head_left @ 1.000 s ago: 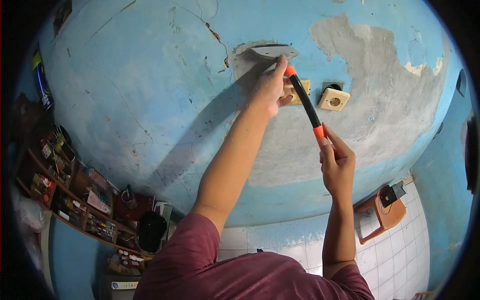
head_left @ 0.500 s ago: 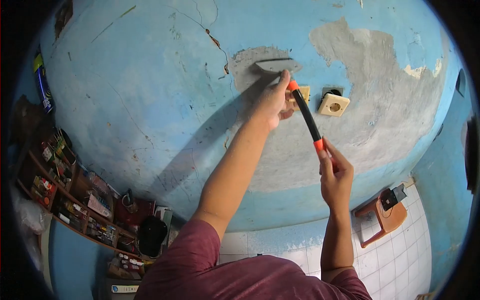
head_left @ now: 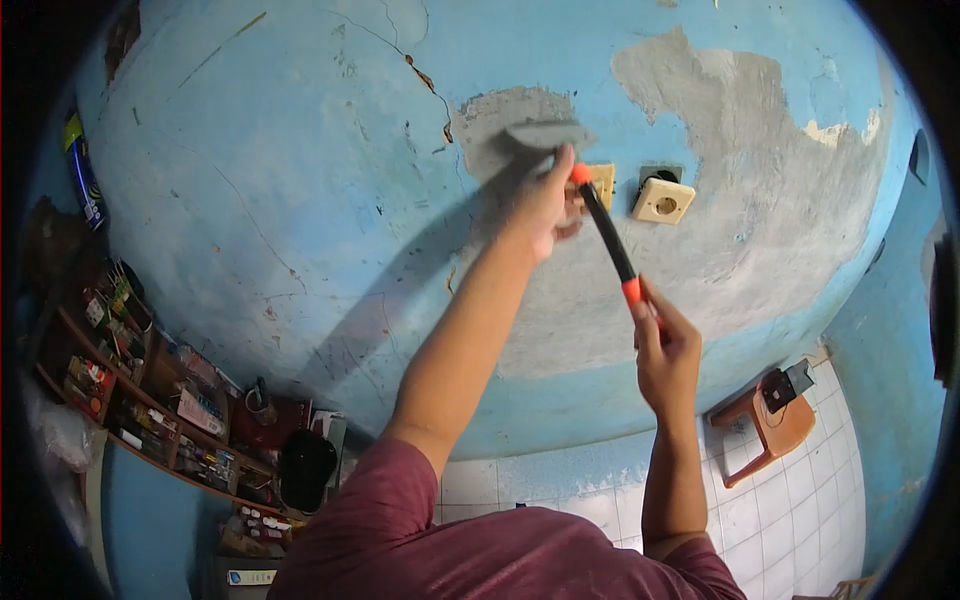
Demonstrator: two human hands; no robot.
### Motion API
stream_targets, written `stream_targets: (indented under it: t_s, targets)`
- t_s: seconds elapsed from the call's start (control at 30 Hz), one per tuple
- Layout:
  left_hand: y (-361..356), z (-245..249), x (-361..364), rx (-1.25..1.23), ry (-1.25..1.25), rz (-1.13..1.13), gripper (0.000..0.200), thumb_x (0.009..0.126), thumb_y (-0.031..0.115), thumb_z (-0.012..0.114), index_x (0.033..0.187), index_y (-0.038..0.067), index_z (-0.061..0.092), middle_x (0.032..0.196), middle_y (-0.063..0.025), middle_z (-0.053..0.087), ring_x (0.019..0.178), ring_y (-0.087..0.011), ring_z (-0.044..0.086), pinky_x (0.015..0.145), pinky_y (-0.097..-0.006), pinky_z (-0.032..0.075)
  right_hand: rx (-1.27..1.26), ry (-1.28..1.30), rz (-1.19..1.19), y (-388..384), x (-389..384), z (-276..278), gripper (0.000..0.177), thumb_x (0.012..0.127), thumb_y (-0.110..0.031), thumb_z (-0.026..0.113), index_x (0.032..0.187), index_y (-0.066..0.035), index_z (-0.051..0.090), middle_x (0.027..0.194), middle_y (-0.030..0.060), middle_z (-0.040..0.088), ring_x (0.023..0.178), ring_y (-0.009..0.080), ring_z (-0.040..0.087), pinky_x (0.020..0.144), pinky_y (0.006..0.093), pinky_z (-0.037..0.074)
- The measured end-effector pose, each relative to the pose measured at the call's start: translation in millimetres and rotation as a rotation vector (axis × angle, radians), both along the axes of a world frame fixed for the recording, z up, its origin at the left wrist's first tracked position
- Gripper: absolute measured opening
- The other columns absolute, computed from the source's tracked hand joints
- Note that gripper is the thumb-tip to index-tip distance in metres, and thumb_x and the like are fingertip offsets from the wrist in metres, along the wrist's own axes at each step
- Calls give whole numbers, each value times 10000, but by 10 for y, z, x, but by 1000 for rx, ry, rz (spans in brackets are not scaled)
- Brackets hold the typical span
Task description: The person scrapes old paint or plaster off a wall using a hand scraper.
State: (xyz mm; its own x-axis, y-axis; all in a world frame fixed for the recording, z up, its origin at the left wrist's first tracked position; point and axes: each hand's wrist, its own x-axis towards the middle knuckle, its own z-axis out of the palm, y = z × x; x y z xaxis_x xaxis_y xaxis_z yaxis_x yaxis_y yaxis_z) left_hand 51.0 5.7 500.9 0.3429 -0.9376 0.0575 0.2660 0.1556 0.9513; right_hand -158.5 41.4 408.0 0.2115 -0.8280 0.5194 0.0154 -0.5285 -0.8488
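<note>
A long-handled scraper with a black and orange handle leans up against the wall. Its wide grey blade, blurred by motion, is at the bare grey patch where blue paint is gone. My left hand is closed at the neck just under the blade, thumb up; some of its fingers are hidden behind the tool. Lower down, my right hand wraps round the orange end of the handle. Just behind the neck, a cream wall plate is partly covered by the handle and left fingers.
A cream socket hangs out of its wall box to the right. The blue wall has cracks and peeled areas. Crowded shelves stand at lower left. An orange plastic stool holding a black device is on the white tiles.
The scraper's blade has slid a little down the wall, and both hands have moved with it. The view has also shifted slightly. The grip of each hand looks the same.
</note>
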Motion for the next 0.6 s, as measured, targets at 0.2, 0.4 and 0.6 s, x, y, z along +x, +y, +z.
stream_targets:
  t_s: [0.2,0.4,0.6]
  targets:
    - [-58,189,27,-78,-25,37,456,885,652,570,874,196,586,761,70,563,674,-77,530,584,-246,361,37,36,-14,-23,56,253,311,944,-122,626,1223,15,644,951,149,729,863,97,623,794,249,488]
    - [-43,-242,48,34,-42,-12,527,875,698,533,980,188,616,912,6,614,896,-161,610,712,-329,414,19,67,-39,55,-29,-59,309,948,-129,625,1227,2,648,823,71,693,703,51,525,633,217,448]
    - [18,-301,26,21,-86,28,543,854,714,550,969,187,613,923,6,599,908,-164,585,721,-332,422,13,47,-34,119,-36,-93,309,947,-130,623,1225,3,648,831,71,699,694,51,527,630,215,452]
